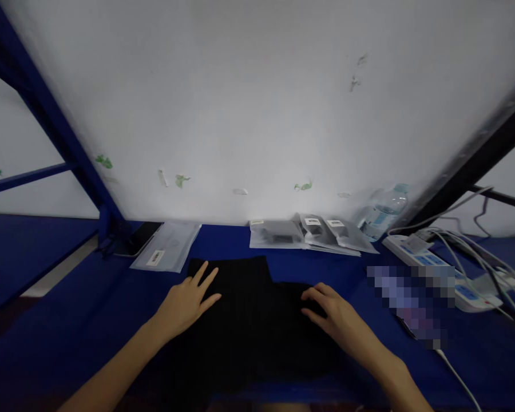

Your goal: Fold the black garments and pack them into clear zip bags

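A piece of black clothing [244,320] lies spread on the blue table in front of me; its exact kind is hard to make out in the dark cloth. My left hand [191,300] rests flat on its upper left part, fingers spread. Over on the right, my right hand [328,309] touches the part of the cloth that sticks out sideways. Its fingers are loosely bent, with a gap between thumb and forefinger. The near edge of the garment fades into shadow.
Clear plastic bags with labels lie at the back left [167,246] and along the wall [278,234]. A water bottle [386,212] leans at the back right. A power strip [438,269] with cables and a blurred-out phone-like device [412,309] lie right. A dark phone [143,236] is back left.
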